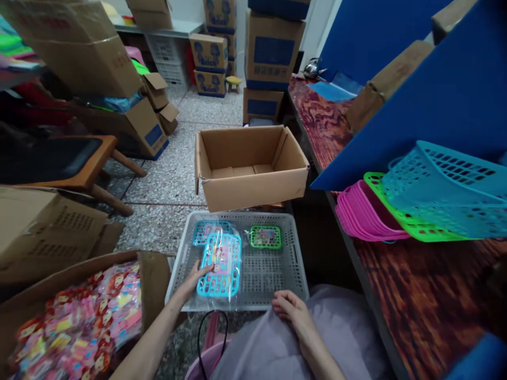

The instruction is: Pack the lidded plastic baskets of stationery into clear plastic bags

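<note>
My left hand [199, 275] grips the left edge of a light blue plastic basket [209, 287] in a clear bag, thumb on top, with a pink printed packet [222, 258] showing through. The basket lies inside a grey plastic crate [299, 264], tilted partly over another blue basket [202, 230]. A small green basket [266, 245] sits at the crate's back right. My right hand [292, 311] is at the crate's front edge, over the grey cloth [253, 351] on my lap. Its fingers are curled together; whether they pinch anything is hidden.
An open cardboard box [253, 187] stands just behind the crate. At left, another carton [156, 279] is full of pink printed packets [79, 327]. Pink baskets [356, 214] and a large blue basket [447, 190] stand on the wooden bench [415, 295] at right.
</note>
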Demonstrator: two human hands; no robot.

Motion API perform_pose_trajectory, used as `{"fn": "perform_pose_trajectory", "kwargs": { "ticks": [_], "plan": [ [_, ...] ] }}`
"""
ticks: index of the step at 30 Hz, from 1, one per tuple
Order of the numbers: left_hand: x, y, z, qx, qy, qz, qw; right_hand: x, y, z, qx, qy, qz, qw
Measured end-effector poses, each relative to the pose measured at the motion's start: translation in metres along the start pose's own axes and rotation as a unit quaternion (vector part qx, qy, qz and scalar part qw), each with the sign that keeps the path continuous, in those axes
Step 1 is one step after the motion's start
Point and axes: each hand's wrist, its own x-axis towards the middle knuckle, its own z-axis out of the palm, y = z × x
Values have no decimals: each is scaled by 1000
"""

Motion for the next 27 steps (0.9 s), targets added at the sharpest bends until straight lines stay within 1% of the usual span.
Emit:
{"fn": "perform_pose_trajectory", "kwargs": {
  "ticks": [3,5,7,8,10,12,13,15,18,21,23,25,26,27],
  "plan": [
    [-7,2,-2,0,-18,-19,1000,11,5,4,-5,1,1,1000],
    [-15,7,6,6,-63,-29,998,15,1,8,10,9,-10,1000],
    [-24,16,20,14,-131,-35,991,16,-9,12,56,5,-13,998],
    [-29,22,29,19,-166,-38,985,15,-16,14,90,-10,-7,996],
    [-38,35,48,31,-220,-44,974,11,-30,17,163,-64,6,985],
    [-46,48,66,53,-260,-47,963,6,-40,17,207,-114,8,972],
    [-49,53,74,66,-275,-47,958,5,-41,16,219,-122,5,968],
    [-54,60,88,89,-299,-48,949,3,-39,13,231,-111,7,967],
    [-55,62,101,112,-319,-60,939,4,-27,7,240,-87,11,967],
    [-50,62,108,115,-321,-87,936,8,-16,2,246,-76,0,966],
    [-42,65,110,94,-309,-108,940,11,-12,0,256,-67,3,964],
    [-32,69,109,59,-296,-111,947,14,-10,-1,274,-58,12,960],
    [-26,71,107,39,-277,-103,955,15,-11,-2,287,-53,18,956],
    [-21,70,104,21,-247,-91,965,17,-12,-2,303,-46,21,952]
  ]
}}
